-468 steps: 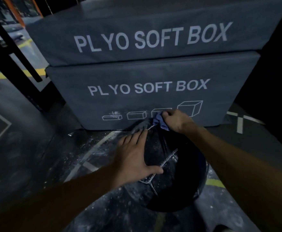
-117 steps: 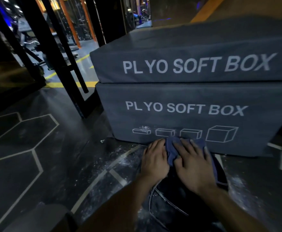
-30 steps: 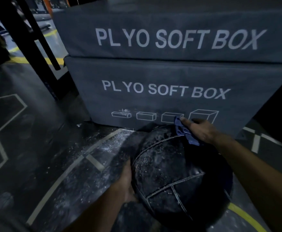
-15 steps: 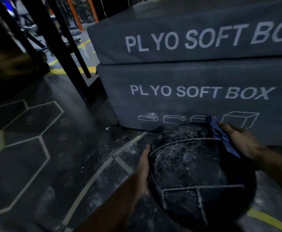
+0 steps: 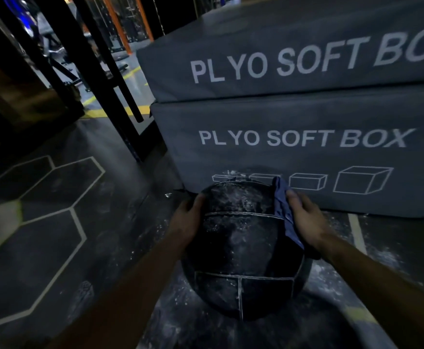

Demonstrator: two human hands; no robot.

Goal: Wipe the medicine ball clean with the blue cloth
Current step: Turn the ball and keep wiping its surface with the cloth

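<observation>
Medicine ball (image 5: pixel 243 250) resting on dark gym floor (image 5: pixel 55 243), just in front of the lower of two stacked plyo soft boxes (image 5: pixel 301 157). Dusted with white powder across top panels and along the stitched seams — evidently the residue to be removed; same powder scattered on the floor around it.

Left hand (image 5: pixel 187 220) cupped against the ball's left flank, fingers curled over the upper edge, palm pressed to the surface. Likely a brace, keeping the ball from rolling or turning under the wipe. Not closed around anything.

Right hand (image 5: pixel 304 217) spread flat on the ball's right shoulder, pinning the blue cloth (image 5: pixel 282 210) between palm and ball. Cloth bunched, one corner standing up past the fingertips, lower edge trailing toward the wrist. Held by pressure against the ball rather than by a fist.

Both forearms extended forward and down, wrists angled inward — ball clasped between them. Central panels visibly dusty; wiping judged unfinished.
</observation>
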